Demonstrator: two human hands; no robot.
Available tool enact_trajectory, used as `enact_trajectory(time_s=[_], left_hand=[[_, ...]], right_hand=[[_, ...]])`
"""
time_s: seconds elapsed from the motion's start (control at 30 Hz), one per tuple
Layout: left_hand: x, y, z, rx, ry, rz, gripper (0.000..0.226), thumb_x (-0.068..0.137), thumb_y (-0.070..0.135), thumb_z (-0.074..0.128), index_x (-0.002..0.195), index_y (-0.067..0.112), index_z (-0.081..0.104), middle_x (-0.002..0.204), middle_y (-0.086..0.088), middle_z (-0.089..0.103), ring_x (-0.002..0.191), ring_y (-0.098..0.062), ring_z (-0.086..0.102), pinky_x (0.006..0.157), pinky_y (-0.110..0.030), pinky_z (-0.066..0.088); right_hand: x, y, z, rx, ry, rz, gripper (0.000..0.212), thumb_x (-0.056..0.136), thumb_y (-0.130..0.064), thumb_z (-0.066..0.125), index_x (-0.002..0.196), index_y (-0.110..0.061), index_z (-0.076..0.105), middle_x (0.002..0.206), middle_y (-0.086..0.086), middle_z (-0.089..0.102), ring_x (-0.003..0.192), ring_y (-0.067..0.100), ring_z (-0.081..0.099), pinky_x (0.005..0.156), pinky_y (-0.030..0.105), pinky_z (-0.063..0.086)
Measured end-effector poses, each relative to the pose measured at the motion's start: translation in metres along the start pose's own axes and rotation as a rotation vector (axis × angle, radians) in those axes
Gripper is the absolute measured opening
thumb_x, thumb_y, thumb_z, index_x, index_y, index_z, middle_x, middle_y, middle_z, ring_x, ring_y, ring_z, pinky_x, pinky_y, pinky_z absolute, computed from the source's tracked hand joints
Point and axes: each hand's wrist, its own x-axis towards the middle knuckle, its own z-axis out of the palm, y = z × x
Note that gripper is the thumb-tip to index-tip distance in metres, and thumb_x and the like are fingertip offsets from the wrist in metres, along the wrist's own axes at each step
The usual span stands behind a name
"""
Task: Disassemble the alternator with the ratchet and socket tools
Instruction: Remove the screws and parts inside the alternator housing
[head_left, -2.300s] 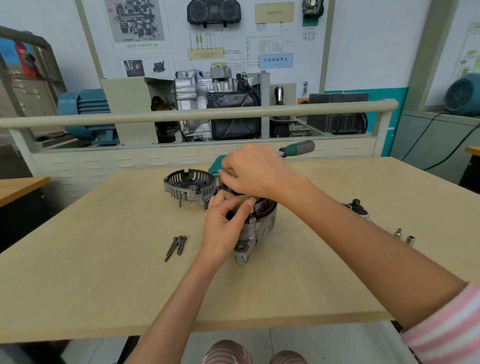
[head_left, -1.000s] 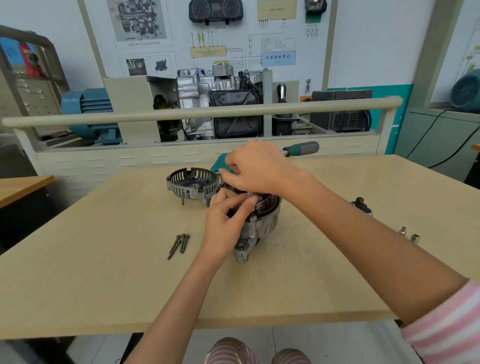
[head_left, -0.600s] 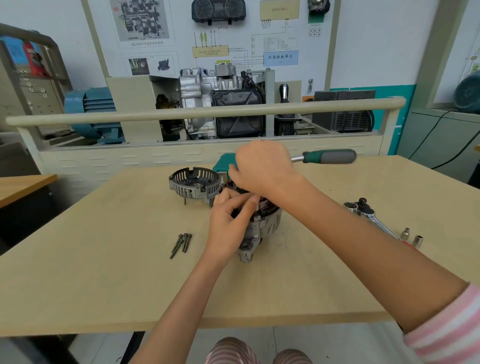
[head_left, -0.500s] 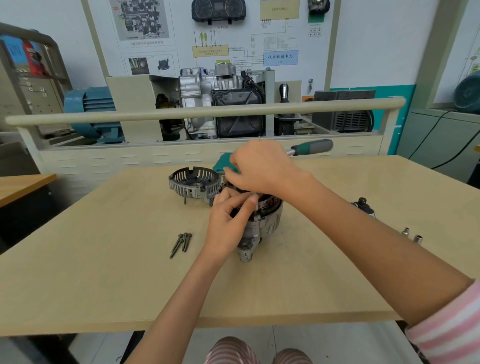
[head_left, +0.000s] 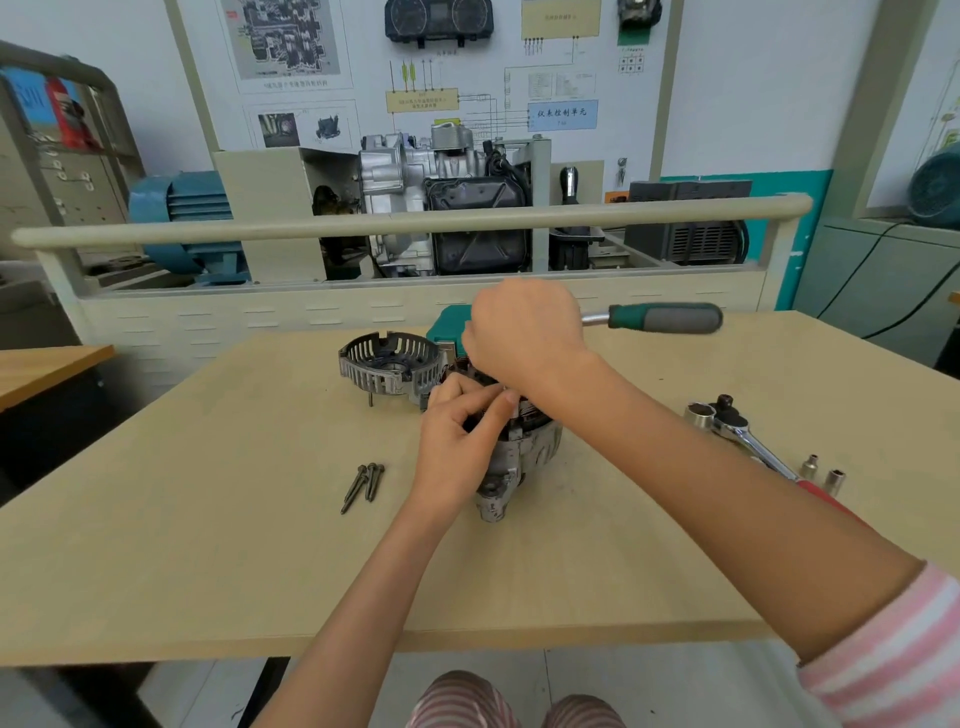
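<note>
While the left hand (head_left: 457, 441) grips the alternator (head_left: 519, 457) mid-table to steady it, the right hand (head_left: 524, 332), fingers curled, holds the ratchet (head_left: 665, 318) w/ handle out for leverage.

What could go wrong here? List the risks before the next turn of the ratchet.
1. The left hand holds the alternator right beside the ratchet head; a slip could pinch its fingers.
2. The alternator stands loose on the table, so a hard pull may tip it.
3. The loose bolts and small sockets could get knocked or roll away.
</note>
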Motion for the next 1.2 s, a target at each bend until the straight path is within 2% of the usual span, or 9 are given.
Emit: enact_trajectory(time_s=[0.13, 0.23, 0.4, 0.5, 0.67, 0.8, 0.93, 1.07, 1.2], left_hand=[[-0.001, 0.002, -0.005, 0.031, -0.063, 0.007, 0.024, 0.091, 0.019, 0.058, 0.076, 0.037, 0.065, 0.077, -0.001, 0.044, 0.086, -0.007, 0.042, 0.078, -0.008, 0.031], [-0.001, 0.002, -0.005, 0.041, -0.067, 0.011, 0.019, 0.09, 0.02, 0.06, 0.081, 0.035, 0.067, 0.076, 0.002, 0.042, 0.086, -0.01, 0.042, 0.08, -0.011, 0.032], [0.003, 0.001, -0.002, -0.026, -0.008, -0.006, 0.02, 0.083, 0.012, 0.068, 0.083, 0.032, 0.069, 0.071, 0.005, 0.042, 0.081, -0.015, 0.043, 0.083, -0.027, 0.037], [0.002, 0.003, 0.001, -0.014, 0.009, -0.015, 0.024, 0.082, 0.008, 0.068, 0.075, 0.03, 0.069, 0.07, 0.004, 0.043, 0.08, -0.015, 0.043, 0.08, -0.027, 0.037], [-0.001, 0.006, -0.004, 0.011, -0.047, -0.003, 0.026, 0.089, 0.014, 0.061, 0.074, 0.034, 0.066, 0.076, -0.002, 0.045, 0.086, -0.019, 0.045, 0.083, -0.026, 0.035], [0.0, 0.005, -0.004, 0.039, -0.067, 0.001, 0.016, 0.09, 0.02, 0.059, 0.081, 0.031, 0.067, 0.078, -0.004, 0.043, 0.09, -0.023, 0.044, 0.08, -0.018, 0.032], [0.001, 0.002, -0.001, 0.015, -0.024, 0.023, 0.014, 0.086, 0.018, 0.065, 0.087, 0.031, 0.07, 0.072, 0.004, 0.04, 0.082, -0.014, 0.041, 0.079, -0.021, 0.034], [0.001, 0.0, 0.004, -0.007, 0.053, 0.013, 0.019, 0.081, 0.01, 0.07, 0.08, 0.03, 0.071, 0.068, 0.008, 0.04, 0.077, -0.014, 0.04, 0.075, -0.023, 0.034], [0.0, 0.004, 0.004, -0.003, 0.028, -0.013, 0.027, 0.083, 0.011, 0.067, 0.069, 0.034, 0.067, 0.07, 0.006, 0.04, 0.079, -0.014, 0.041, 0.075, -0.025, 0.035]], right_hand=[[0.001, 0.009, -0.002, 0.11, 0.015, -0.219, 0.04, 0.092, -0.034, 0.043, 0.057, -0.016, 0.036, 0.05, -0.005, 0.032, 0.044, 0.01, 0.027, 0.043, 0.024, 0.016], [0.0, 0.018, -0.007, 0.253, -0.052, -0.274, 0.044, 0.091, -0.033, 0.044, 0.052, -0.021, 0.03, 0.047, -0.006, 0.035, 0.045, 0.006, 0.028, 0.044, 0.026, 0.017], [-0.004, 0.005, -0.003, 0.072, -0.02, -0.018, 0.042, 0.093, -0.022, 0.044, 0.054, -0.017, 0.029, 0.052, -0.002, 0.031, 0.044, 0.012, 0.027, 0.042, 0.024, 0.017], [-0.004, -0.007, -0.003, -0.038, -0.048, 0.13, 0.038, 0.09, -0.013, 0.048, 0.056, -0.015, 0.033, 0.054, -0.002, 0.032, 0.044, 0.014, 0.029, 0.042, 0.023, 0.019], [-0.003, 0.003, -0.003, 0.034, 0.026, -0.067, 0.033, 0.092, -0.028, 0.044, 0.062, -0.016, 0.038, 0.053, -0.003, 0.03, 0.047, 0.015, 0.03, 0.043, 0.024, 0.016], [-0.003, 0.017, -0.005, 0.242, -0.043, -0.208, 0.039, 0.09, -0.036, 0.045, 0.056, -0.018, 0.036, 0.051, -0.006, 0.035, 0.052, 0.016, 0.035, 0.045, 0.025, 0.019], [-0.004, 0.017, -0.005, 0.242, -0.056, -0.14, 0.037, 0.092, -0.032, 0.044, 0.059, -0.016, 0.038, 0.053, -0.005, 0.034, 0.054, 0.016, 0.036, 0.044, 0.025, 0.02], [-0.007, 0.0, -0.004, -0.014, -0.059, 0.157, 0.034, 0.091, -0.014, 0.049, 0.06, -0.014, 0.035, 0.055, -0.001, 0.03, 0.046, 0.015, 0.029, 0.042, 0.025, 0.016], [-0.004, -0.002, -0.003, -0.015, -0.025, 0.098, 0.035, 0.091, -0.017, 0.049, 0.06, -0.016, 0.034, 0.055, -0.002, 0.028, 0.052, 0.015, 0.034, 0.042, 0.024, 0.017]])
